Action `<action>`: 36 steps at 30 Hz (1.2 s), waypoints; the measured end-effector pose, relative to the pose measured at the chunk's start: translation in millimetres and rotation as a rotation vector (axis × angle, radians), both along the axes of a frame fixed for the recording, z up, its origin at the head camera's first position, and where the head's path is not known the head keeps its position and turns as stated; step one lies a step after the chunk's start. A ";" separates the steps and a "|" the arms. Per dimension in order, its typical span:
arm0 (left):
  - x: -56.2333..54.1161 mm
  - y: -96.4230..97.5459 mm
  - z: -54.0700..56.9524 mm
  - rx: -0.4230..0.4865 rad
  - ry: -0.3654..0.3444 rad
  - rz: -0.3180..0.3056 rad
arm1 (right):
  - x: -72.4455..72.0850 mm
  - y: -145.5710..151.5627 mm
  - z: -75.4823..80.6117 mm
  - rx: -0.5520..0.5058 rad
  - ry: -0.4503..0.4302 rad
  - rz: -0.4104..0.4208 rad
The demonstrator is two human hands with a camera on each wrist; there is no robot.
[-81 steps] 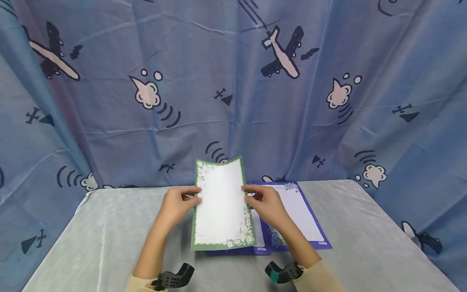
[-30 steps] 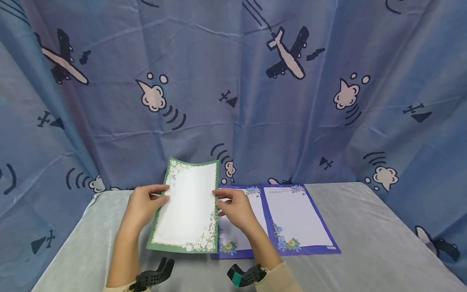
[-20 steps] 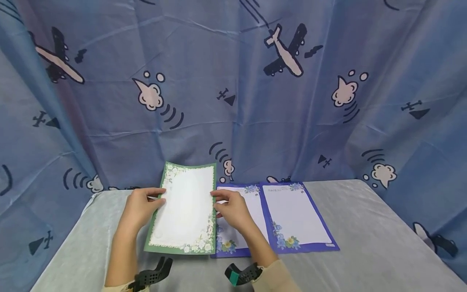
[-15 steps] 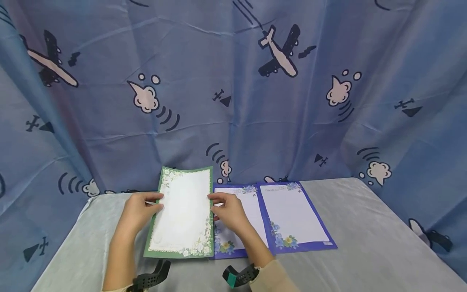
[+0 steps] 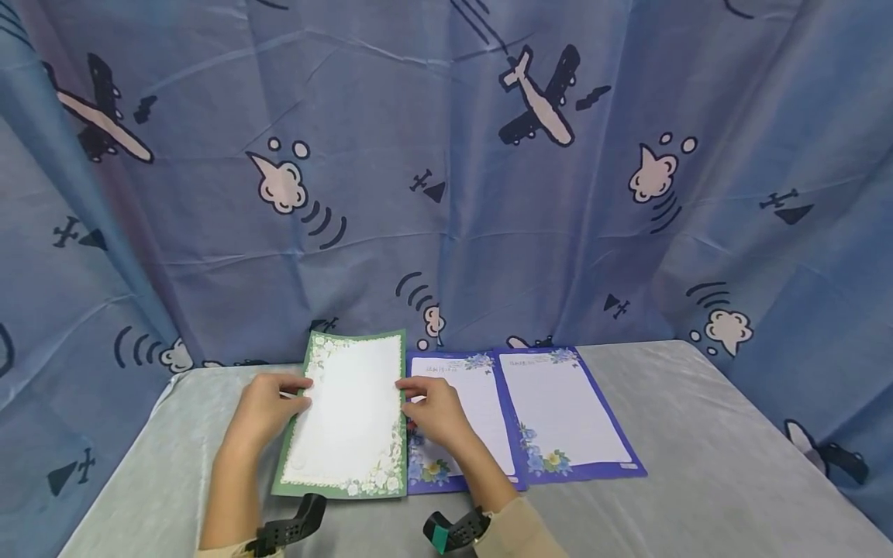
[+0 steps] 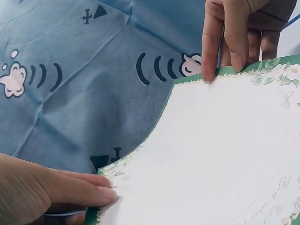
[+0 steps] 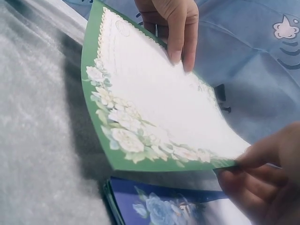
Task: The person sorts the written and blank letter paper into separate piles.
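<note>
A green-bordered sheet of floral writing paper [image 5: 352, 411] is held up, bowed, at the left of the purple sheets. My left hand [image 5: 265, 407] pinches its left edge between thumb and fingers. On the opposite edge, my right hand [image 5: 436, 409] pinches the paper the same way. The right wrist view shows the near edge raised off the cloth, with a shadow beneath. Just right of it lies a purple-bordered floral sheet [image 5: 474, 387], partly covered by my right hand. Its side looks layered in the right wrist view. A second purple-bordered sheet [image 5: 561, 407] lies beside that one.
A pale grey cloth [image 5: 698, 465] covers the table. Behind the table's far edge hangs a blue curtain [image 5: 377, 194] with airplane prints, which also closes in the left and right sides. Black straps with camera mounts [image 5: 456, 531] sit on both wrists.
Both hands have carried the green-bordered sheet left, off the purple sheets it overlapped, and then lowered it a little. The purple sheets now lie more uncovered.
</note>
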State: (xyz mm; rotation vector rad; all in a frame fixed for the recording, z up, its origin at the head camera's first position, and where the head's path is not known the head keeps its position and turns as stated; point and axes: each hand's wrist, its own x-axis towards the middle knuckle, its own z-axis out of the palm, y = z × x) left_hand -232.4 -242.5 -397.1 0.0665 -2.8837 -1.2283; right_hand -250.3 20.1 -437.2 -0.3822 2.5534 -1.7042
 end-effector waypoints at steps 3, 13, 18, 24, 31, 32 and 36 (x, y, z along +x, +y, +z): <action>-1.9 -1.2 -4.0 0.010 0.000 -0.006 | 0.3 -0.2 -1.9 0.007 -0.005 0.002; -7.5 -3.6 -19.2 0.003 0.005 -0.015 | -1.2 -2.2 -11.0 0.010 -0.038 -0.018; -9.5 -4.7 -26.6 -0.009 0.011 -0.003 | -0.7 -5.9 -14.3 -0.010 -0.027 -0.047; -10.9 -6.8 -31.3 -0.008 0.003 0.006 | 0.1 -10.0 -16.4 0.000 -0.004 -0.064; -10.2 -7.0 -36.3 0.012 -0.010 0.009 | 2.4 -11.2 -19.9 0.038 0.001 -0.052; -10.3 -7.1 -37.3 0.011 -0.013 0.009 | 2.5 -11.4 -20.7 0.048 0.000 -0.051; -11.3 -7.8 -41.2 0.007 -0.021 0.016 | 2.2 -11.8 -22.9 0.065 0.015 -0.036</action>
